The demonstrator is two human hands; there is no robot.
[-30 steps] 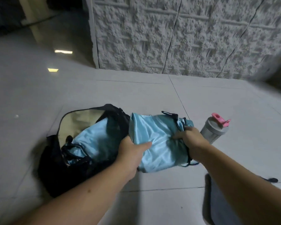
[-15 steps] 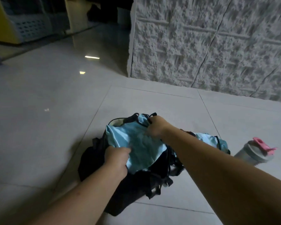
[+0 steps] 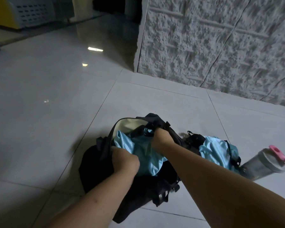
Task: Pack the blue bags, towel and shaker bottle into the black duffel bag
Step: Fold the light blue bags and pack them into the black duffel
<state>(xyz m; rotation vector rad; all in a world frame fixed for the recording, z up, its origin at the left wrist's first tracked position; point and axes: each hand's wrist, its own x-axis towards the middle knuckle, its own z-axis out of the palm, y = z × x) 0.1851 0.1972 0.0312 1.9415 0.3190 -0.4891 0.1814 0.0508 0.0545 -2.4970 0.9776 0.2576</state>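
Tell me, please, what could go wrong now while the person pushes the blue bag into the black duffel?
1. Both hands, left hand and right hand, grip the blue bag at the opening of the black duffel bag; its black strap may catch on the rim.
2. The second blue bag lies outside beside the shaker bottle, which looks tilted, so a bump could perhaps roll it away.

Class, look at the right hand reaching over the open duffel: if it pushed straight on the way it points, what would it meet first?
Probably the far rim of the black duffel bag: the right hand, gripping the blue bag, points at it. Depth is unclear.
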